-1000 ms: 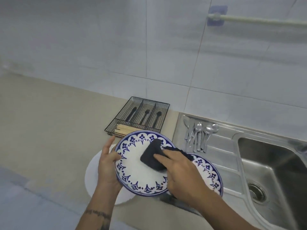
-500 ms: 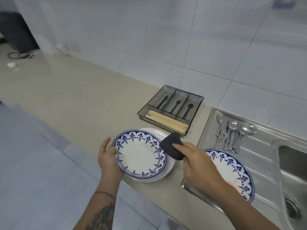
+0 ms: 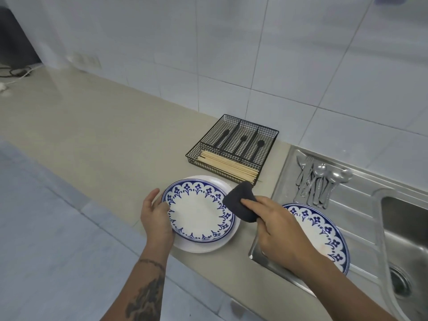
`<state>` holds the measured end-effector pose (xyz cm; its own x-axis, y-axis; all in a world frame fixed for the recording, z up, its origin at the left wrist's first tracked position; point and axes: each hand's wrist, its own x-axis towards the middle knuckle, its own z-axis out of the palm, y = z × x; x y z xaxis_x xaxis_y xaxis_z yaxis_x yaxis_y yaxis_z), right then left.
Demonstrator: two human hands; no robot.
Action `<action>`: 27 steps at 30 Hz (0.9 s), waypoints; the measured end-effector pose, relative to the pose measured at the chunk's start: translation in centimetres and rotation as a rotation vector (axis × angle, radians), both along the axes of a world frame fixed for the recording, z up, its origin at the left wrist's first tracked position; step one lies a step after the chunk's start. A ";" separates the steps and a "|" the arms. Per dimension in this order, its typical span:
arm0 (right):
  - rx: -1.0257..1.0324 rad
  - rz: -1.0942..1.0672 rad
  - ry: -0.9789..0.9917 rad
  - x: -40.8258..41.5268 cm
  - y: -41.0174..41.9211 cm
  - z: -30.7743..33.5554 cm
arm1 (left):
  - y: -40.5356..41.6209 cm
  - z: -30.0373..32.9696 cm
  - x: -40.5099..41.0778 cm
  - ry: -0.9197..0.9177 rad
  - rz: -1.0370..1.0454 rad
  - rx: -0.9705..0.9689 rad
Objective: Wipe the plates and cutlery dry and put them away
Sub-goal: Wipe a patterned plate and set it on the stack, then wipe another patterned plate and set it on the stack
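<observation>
Head view shows the left hand point(image 3: 155, 218) gripping the near-left rim of the blue-patterned plate point(image 3: 198, 210), which sits on a plain white plate point(image 3: 233, 237) close to the desk's front edge; a careless release could nudge the stack toward that edge. Right of this plate the right hand point(image 3: 276, 230) pinches the dark cloth point(image 3: 239, 206), and further right a second patterned plate point(image 3: 324, 230) lies on the drainboard point(image 3: 361, 225), where wet steel may let it slide. Beyond it the loose cutlery point(image 3: 318, 184) could scatter if swept by the cloth, with the wire tray point(image 3: 231, 148) behind the plates.

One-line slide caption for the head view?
Left hand sets patterned plate on white plate; right hand holds dark cloth.
</observation>
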<state>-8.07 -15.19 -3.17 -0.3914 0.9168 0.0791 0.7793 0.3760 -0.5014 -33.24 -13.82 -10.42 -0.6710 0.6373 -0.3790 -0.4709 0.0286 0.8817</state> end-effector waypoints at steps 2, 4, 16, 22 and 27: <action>-0.003 0.004 -0.004 -0.1 0.0 -0.1 | -0.1 -0.2 -0.2 0.182 -0.070 -0.041; -0.001 0.006 -0.006 -0.1 0.1 -0.2 | -0.3 -0.2 -0.2 0.378 -0.151 -0.108; -0.032 -0.017 -0.065 0.5 0.2 -1.1 | 0.3 -0.4 -0.3 0.847 -0.439 -0.320; -0.025 -0.083 -0.096 2.6 0.5 -0.9 | 0.4 0.6 1.7 1.104 -0.393 -0.304; -0.038 -0.155 -0.185 5.6 0.2 -0.6 | 0.1 2.6 9.1 1.074 -0.580 0.036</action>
